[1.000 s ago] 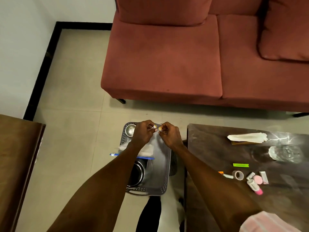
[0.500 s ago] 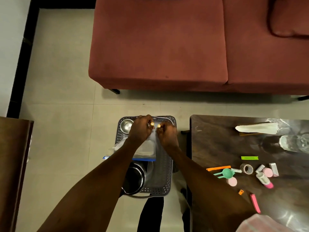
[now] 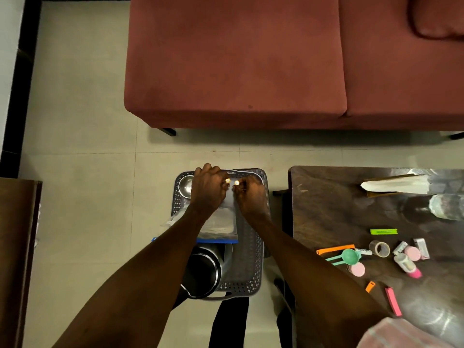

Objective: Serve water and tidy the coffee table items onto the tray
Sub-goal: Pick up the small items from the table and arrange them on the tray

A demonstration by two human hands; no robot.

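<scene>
Down on the pale tiled floor (image 3: 82,197), a grey perforated tray (image 3: 251,272) is sitting between a dark wooden coffee table (image 3: 326,209) on the right and the red sofa (image 3: 236,59) beyond it, with the edge of another wooden piece (image 3: 15,247) showing at the left. Both hands are working close together over the tray's far end: the left hand (image 3: 208,188) and the right hand (image 3: 251,197) are each pinching a small yellowish piece (image 3: 228,181), the two pieces nearly touching; what they are is too small to tell. Beneath the wrists a clear plastic bag (image 3: 221,226) with a blue strip is lying on the tray, its blue edge running across, toward the person. A small steel bowl (image 3: 185,185) is sitting in the far left corner, and a dark steel pot (image 3: 200,272) is lying at the near end, its mouth tipped up toward the camera. The tray's long axis is running away from the person toward the sofa. On the table, a green spoon (image 3: 347,257), a tape roll (image 3: 379,248) and an orange strip (image 3: 335,249) are lying scattered.
</scene>
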